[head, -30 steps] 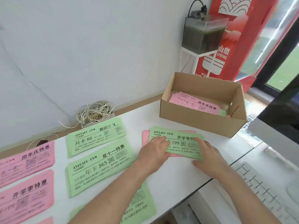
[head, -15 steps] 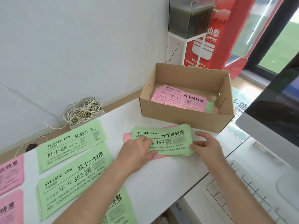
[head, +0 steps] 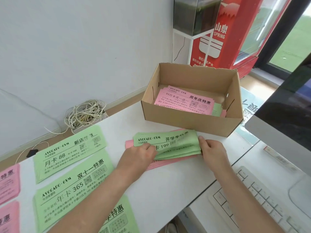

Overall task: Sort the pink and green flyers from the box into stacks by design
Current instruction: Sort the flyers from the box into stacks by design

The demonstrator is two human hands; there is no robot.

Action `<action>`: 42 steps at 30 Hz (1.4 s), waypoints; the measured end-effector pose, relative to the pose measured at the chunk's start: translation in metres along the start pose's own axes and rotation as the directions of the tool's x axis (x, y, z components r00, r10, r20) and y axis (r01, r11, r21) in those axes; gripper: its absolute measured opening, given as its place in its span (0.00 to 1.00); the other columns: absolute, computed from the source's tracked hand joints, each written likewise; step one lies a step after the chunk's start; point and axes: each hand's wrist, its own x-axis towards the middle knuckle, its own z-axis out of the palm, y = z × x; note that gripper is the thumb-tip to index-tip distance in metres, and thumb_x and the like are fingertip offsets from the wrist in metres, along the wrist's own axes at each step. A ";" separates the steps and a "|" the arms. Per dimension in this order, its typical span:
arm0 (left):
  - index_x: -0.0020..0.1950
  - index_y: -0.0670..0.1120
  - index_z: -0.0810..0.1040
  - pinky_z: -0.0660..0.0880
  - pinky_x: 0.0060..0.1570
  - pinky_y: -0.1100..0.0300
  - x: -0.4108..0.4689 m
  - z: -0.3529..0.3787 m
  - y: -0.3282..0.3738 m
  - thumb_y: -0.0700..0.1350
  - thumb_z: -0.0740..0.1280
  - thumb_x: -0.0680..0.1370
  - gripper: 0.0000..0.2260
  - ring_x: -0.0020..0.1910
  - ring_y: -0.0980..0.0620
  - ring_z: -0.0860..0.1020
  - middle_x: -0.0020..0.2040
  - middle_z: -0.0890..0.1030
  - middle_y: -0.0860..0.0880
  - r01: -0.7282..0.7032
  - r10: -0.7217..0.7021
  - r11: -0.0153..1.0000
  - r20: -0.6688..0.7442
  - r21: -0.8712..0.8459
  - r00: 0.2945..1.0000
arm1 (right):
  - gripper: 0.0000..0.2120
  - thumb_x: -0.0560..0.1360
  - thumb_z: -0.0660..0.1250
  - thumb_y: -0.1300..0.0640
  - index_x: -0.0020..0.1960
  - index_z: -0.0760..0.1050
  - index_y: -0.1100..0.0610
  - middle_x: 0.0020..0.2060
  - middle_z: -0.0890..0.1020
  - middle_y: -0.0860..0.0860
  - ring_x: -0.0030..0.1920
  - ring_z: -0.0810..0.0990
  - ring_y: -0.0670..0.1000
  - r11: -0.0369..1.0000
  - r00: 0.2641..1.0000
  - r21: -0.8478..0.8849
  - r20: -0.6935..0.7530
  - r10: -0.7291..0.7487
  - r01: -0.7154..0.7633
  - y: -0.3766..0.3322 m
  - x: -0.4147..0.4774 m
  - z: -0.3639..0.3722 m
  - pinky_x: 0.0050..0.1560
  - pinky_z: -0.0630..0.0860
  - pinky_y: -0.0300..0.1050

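A mixed pile lies on the white table just in front of the cardboard box (head: 186, 121): green flyers (head: 175, 145) on top of pink flyers (head: 165, 163). My left hand (head: 140, 154) grips the green flyers at their left end, fingers curled over the edge. My right hand (head: 212, 151) holds their right end, and that end is lifted and bent. Inside the box a pink flyer (head: 185, 100) tops a heap with green edges showing. Sorted stacks lie to the left: green "88" (head: 67, 151), green "365" (head: 67, 190), another green stack (head: 117, 217) and pink stacks (head: 8, 182).
A tangle of white cable (head: 84, 114) sits behind the table by the wall. A white keyboard (head: 262, 199) and a monitor (head: 286, 125) stand on the right. A red cooler (head: 223, 34) and a dark tank (head: 195, 14) are behind the box.
The view has shifted right and closer. The green flyers' right end has risen off the pink ones, and both hands have closed in on the ends.
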 end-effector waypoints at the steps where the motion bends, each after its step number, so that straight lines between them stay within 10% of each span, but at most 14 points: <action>1: 0.36 0.47 0.75 0.55 0.19 0.64 -0.003 0.001 0.001 0.43 0.77 0.66 0.10 0.19 0.48 0.70 0.30 0.75 0.53 0.043 -0.043 0.999 -0.013 -0.018 0.999 | 0.21 0.79 0.62 0.48 0.32 0.70 0.59 0.27 0.74 0.50 0.32 0.72 0.54 1.000 1.000 0.002 0.011 -0.006 0.006 0.001 0.001 -0.001 0.35 0.68 0.47; 5: 0.36 0.47 0.74 0.58 0.19 0.63 -0.011 0.006 0.006 0.43 0.72 0.70 0.08 0.20 0.47 0.71 0.28 0.75 0.53 0.187 -0.198 0.968 -0.048 -0.167 0.979 | 0.06 0.73 0.69 0.59 0.48 0.82 0.52 0.38 0.84 0.47 0.44 0.82 0.52 1.000 0.998 0.001 0.070 0.007 -0.007 0.006 0.000 -0.002 0.45 0.77 0.45; 9: 0.33 0.48 0.72 0.60 0.22 0.63 -0.009 0.006 0.005 0.51 0.58 0.75 0.12 0.21 0.48 0.71 0.24 0.74 0.52 0.267 -0.307 0.911 -0.087 -0.313 0.948 | 0.08 0.72 0.71 0.60 0.42 0.79 0.48 0.35 0.83 0.47 0.40 0.82 0.52 1.000 0.999 0.031 0.042 -0.008 0.006 0.005 -0.004 -0.004 0.41 0.75 0.43; 14: 0.38 0.50 0.73 0.68 0.26 0.59 -0.016 0.006 0.001 0.53 0.63 0.74 0.09 0.26 0.49 0.74 0.29 0.77 0.54 0.268 -0.312 0.866 -0.038 -0.423 0.949 | 0.09 0.73 0.72 0.56 0.34 0.79 0.51 0.31 0.81 0.48 0.34 0.77 0.51 0.999 0.999 0.027 0.013 -0.029 0.029 0.003 -0.009 -0.006 0.35 0.71 0.41; 22: 0.73 0.62 0.55 0.72 0.17 0.56 -0.021 0.009 0.001 0.45 0.69 0.75 0.33 0.31 0.46 0.80 0.64 0.77 0.50 0.064 -0.111 0.949 -0.138 -0.308 0.984 | 0.16 0.77 0.66 0.49 0.37 0.79 0.58 0.30 0.79 0.53 0.35 0.75 0.54 0.990 0.998 -0.131 -0.024 -0.056 0.052 -0.004 -0.016 -0.002 0.35 0.68 0.46; 28: 0.65 0.61 0.68 0.73 0.22 0.61 -0.019 0.004 -0.006 0.56 0.59 0.76 0.17 0.34 0.54 0.80 0.46 0.82 0.59 -0.036 -0.019 0.930 -0.144 -0.367 0.989 | 0.13 0.77 0.64 0.50 0.38 0.78 0.57 0.29 0.76 0.49 0.36 0.75 0.54 0.965 0.998 -0.258 -0.021 -0.057 0.049 -0.001 -0.020 -0.003 0.34 0.67 0.45; 36: 0.65 0.59 0.67 0.70 0.19 0.59 -0.016 0.001 -0.003 0.48 0.58 0.75 0.18 0.28 0.48 0.77 0.43 0.81 0.56 0.023 -0.055 0.941 -0.087 -0.338 0.995 | 0.11 0.76 0.65 0.52 0.38 0.78 0.56 0.32 0.79 0.50 0.40 0.77 0.56 0.961 0.999 -0.275 -0.011 -0.035 0.031 -0.001 -0.020 -0.003 0.38 0.70 0.47; 42: 0.65 0.56 0.61 0.72 0.27 0.59 -0.009 -0.012 0.010 0.61 0.66 0.72 0.26 0.31 0.48 0.79 0.46 0.81 0.56 0.082 -0.074 0.954 0.038 -0.288 0.997 | 0.16 0.76 0.67 0.49 0.34 0.78 0.60 0.29 0.76 0.52 0.32 0.72 0.53 0.990 1.000 -0.137 -0.006 0.014 -0.014 -0.002 -0.018 -0.004 0.33 0.65 0.44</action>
